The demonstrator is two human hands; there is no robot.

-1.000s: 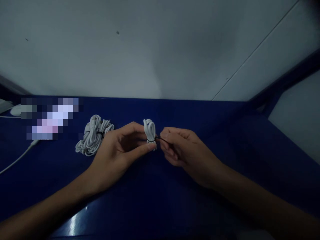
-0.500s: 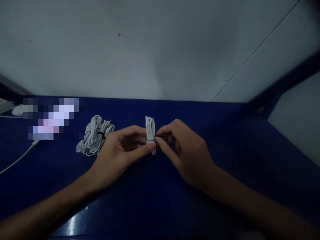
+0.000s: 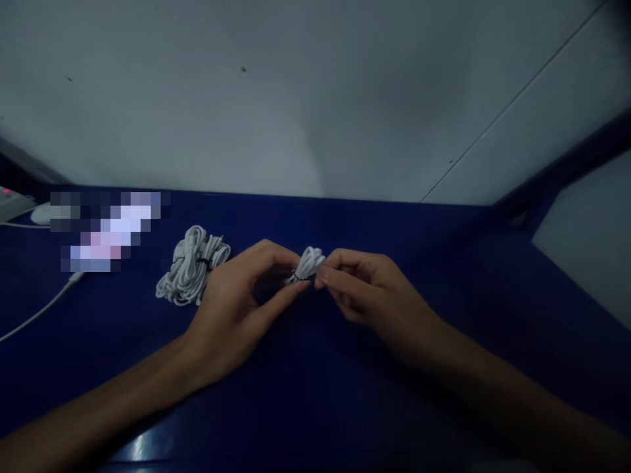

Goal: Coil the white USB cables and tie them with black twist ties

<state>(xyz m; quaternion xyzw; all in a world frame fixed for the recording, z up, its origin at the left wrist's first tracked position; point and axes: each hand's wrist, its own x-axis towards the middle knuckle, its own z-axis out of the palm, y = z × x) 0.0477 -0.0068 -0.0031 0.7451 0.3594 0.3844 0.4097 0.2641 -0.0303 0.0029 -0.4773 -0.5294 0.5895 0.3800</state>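
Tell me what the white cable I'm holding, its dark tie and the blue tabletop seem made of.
White cable: likely flexible plastic or rubber insulation, fairly matte, judging by its smooth loops. Dark tie: perhaps plastic-coated wire, as it cinches thinly; finish too small to judge. Blue tabletop: possibly painted metal, glossy, given the bright reflection.

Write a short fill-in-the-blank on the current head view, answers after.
1. The small looped cable bundle, coloured ____, is between the left hand and right hand.
2. The larger tied pile of coiled white cables lies nearer the ____ hand.
3. The bundle's looped end faces the ____ hand.
4. Of bundle and pile, only the ____ is gripped.

Missing words: white; left; right; bundle.
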